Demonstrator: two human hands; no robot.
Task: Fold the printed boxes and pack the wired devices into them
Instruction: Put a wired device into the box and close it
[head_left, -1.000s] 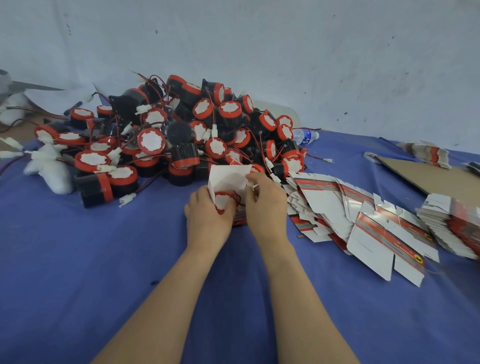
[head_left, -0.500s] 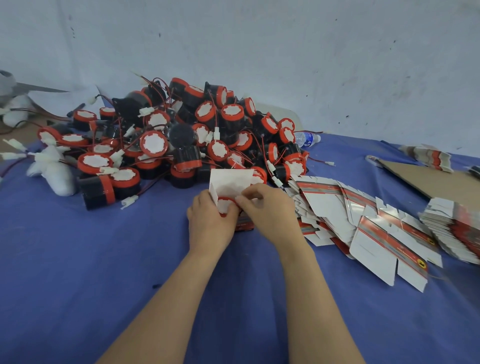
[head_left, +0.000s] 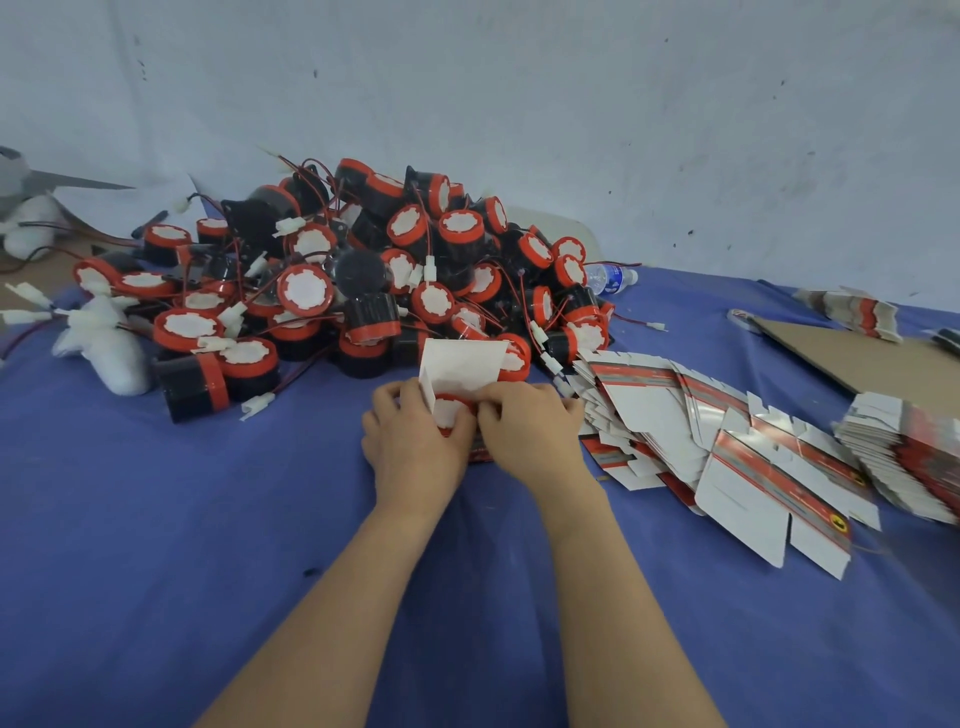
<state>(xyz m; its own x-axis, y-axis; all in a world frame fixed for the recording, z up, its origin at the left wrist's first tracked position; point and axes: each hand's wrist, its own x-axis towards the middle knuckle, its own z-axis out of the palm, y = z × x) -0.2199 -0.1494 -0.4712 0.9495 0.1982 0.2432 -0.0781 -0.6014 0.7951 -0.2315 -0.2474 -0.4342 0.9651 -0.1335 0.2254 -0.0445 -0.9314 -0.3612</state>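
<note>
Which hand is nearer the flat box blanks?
Right. The right hand lies beside the fanned pile of flat red-and-white cardboard blanks; the left hand is farther, across the white box both hold.

The wired devices (head_left: 358, 270) are black cylinders with red rims and white faces, trailing red-and-black wires with white plugs. The flat boxes (head_left: 727, 441) are white with red-and-grey stripes and a small yellow-and-black mark. The tablecloth (head_left: 156, 519) is plain blue.

We stretch both bare forearms forward, our left hand (head_left: 415, 441) and right hand (head_left: 535, 436) nearly touching, knuckles up, fingers curled round the box (head_left: 462, 364) between them.
</note>
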